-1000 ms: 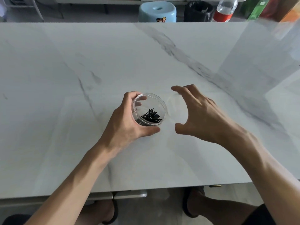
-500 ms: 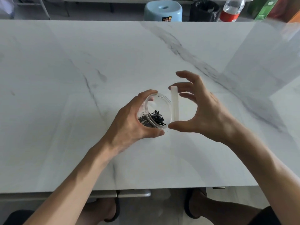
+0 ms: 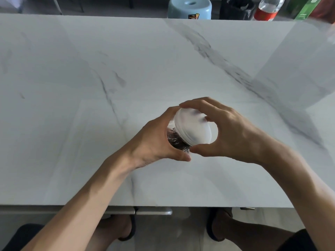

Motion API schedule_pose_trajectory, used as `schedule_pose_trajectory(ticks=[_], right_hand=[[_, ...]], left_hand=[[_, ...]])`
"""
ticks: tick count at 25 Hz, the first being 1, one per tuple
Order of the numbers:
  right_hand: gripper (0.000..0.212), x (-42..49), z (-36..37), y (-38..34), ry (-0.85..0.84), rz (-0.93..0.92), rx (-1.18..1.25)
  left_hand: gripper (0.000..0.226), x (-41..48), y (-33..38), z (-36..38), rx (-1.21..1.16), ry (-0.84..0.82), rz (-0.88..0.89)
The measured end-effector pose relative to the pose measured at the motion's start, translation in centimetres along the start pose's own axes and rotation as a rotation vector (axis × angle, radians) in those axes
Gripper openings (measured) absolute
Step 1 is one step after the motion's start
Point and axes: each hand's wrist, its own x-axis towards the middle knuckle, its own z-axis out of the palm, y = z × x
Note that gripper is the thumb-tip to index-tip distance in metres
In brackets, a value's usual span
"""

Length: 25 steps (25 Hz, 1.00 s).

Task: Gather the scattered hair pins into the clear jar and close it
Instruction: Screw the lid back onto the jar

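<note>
A small clear jar (image 3: pixel 176 140) is tilted toward the right above the marble table (image 3: pixel 90 87), with my left hand (image 3: pixel 154 140) wrapped around its body. Dark hair pins (image 3: pixel 174 137) show through its wall. A round white lid (image 3: pixel 194 128) covers the jar's mouth. My right hand (image 3: pixel 226 129) grips the lid by its rim, fingers over the top and thumb under it. I see no loose pins on the table.
Beyond the table's far edge stand a light blue stool (image 3: pixel 189 8), a black bin (image 3: pixel 235 8), a plastic bottle with a red label (image 3: pixel 265 9) and a green box (image 3: pixel 306 8). My legs and sandals (image 3: pixel 126 230) show below the near edge.
My right hand picked the lid off the table, turned it edge-on beside the jar, and now holds it over the jar's mouth. My left hand tilted the jar toward the right.
</note>
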Motion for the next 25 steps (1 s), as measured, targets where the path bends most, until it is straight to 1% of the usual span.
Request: schedule_pose_trajectory(ticks=[2, 5, 9, 14, 17, 20, 22, 25], right_hand=[[0.082, 0.0, 0.0, 0.0, 0.001, -0.005, 0.007], [0.081, 0.0, -0.2, -0.1, -0.014, -0.003, 0.019], [0.079, -0.1, -0.4, -0.4, -0.051, -0.013, 0.041], [0.080, -0.1, -0.7, -0.4, -0.069, -0.056, -0.001], [0.081, -0.2, -0.7, -0.5, -0.091, -0.052, -0.013], [0.078, -0.1, -0.5, -0.6, -0.054, 0.018, -0.034], [0.076, 0.0, -0.2, -1.1, 0.016, 0.119, -0.069], [0.079, 0.1, 0.4, -2.2, 0.103, 0.267, -0.204]], left_hand=[[0.098, 0.0, 0.1, 0.1, 0.039, 0.033, -0.002], [0.089, -0.1, 0.1, 0.1, 0.085, 0.060, -0.008], [0.086, -0.2, 0.1, -0.1, 0.093, 0.036, 0.001], [0.086, 0.0, 0.0, -0.2, 0.061, 0.007, 0.015], [0.087, 0.0, 0.0, -0.4, 0.049, -0.010, 0.022], [0.088, -0.1, 0.0, -0.2, 0.070, 0.031, 0.025], [0.086, -0.2, 0.1, 0.0, 0.058, 0.061, 0.023], [0.083, -0.2, 0.2, 0.1, 0.046, 0.096, 0.031]])
